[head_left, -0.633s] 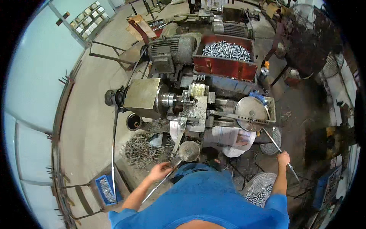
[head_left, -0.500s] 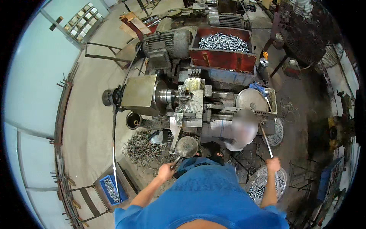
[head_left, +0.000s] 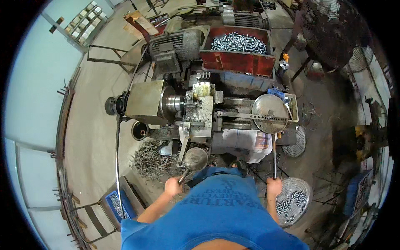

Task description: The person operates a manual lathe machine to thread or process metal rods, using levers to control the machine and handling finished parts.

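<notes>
Steel is in both hands, which are well apart. The left hand (head_left: 173, 186) is closed around a short handle (head_left: 183, 176) that slants up to a small disc (head_left: 196, 158), just off the near edge of the lathe (head_left: 200, 110). The right hand (head_left: 274, 186) is closed around the lower end of a rod (head_left: 274, 158), which stretches up to the near rim of a large disc (head_left: 266, 104) at the lathe's right end. A bar with a row of holes (head_left: 246, 116) lies across that disc. At the lathe's left end sits a boxy cover (head_left: 143, 98), with the chuck (head_left: 171, 103) at its right edge.

Paper (head_left: 254, 143) hangs along the near edge, between the two discs. Just beside the right hand, a round basket (head_left: 305, 189) carries short metal parts (head_left: 293, 202), spread from its left side to its middle. Beyond the lathe's far edge stand a motor (head_left: 177, 45) and, to its right, a red bin (head_left: 237, 61) heaped with similar pieces (head_left: 238, 43). Tangled shavings (head_left: 151, 160) lie on the floor near the lathe's front left corner; farther left, a blue tray (head_left: 113, 203) holds small parts too.
</notes>
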A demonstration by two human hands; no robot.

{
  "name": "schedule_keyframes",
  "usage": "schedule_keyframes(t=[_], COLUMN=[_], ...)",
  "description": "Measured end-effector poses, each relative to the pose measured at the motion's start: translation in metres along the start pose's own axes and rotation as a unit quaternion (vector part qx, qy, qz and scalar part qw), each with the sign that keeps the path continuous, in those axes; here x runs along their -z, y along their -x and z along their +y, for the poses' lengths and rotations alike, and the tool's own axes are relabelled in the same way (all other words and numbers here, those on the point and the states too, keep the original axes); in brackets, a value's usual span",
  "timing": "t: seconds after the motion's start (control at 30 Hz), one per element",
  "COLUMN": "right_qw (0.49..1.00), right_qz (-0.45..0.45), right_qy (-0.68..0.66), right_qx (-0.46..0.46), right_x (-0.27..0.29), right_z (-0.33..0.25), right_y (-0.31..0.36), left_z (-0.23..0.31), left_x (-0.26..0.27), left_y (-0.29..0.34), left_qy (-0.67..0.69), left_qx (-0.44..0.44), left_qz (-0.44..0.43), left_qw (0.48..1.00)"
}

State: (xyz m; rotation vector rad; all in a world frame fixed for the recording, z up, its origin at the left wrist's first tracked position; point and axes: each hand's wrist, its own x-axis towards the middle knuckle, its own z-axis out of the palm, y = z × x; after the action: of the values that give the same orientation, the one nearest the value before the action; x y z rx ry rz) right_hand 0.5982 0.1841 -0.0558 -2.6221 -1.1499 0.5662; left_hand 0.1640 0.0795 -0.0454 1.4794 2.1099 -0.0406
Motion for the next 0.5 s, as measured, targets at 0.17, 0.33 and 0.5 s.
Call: schedule_keyframes(t=[0.17, 0.33, 0.5], right_qw=[0.987, 0.968, 0.936], right_qz=[0.005, 0.059, 0.217], right_qy=[0.101, 0.239, 0.238], right_qx=[0.125, 0.039, 0.144], right_x=[0.003, 0.058, 0.067], right_z=[0.042, 0.023, -0.038], right_y=[-0.045, -0.171, -0.226], left_z=[0.003, 0.01, -0.026], left_x=[0.008, 0.012, 0.024], left_y=[0.006, 0.009, -0.016], left_qy=[0.001, 0.004, 0.18], left_qx=[0.008, 0.02, -0.143], left_qz=[0.001, -0.045, -0.194], left_qw=[1.0, 0.999, 0.954])
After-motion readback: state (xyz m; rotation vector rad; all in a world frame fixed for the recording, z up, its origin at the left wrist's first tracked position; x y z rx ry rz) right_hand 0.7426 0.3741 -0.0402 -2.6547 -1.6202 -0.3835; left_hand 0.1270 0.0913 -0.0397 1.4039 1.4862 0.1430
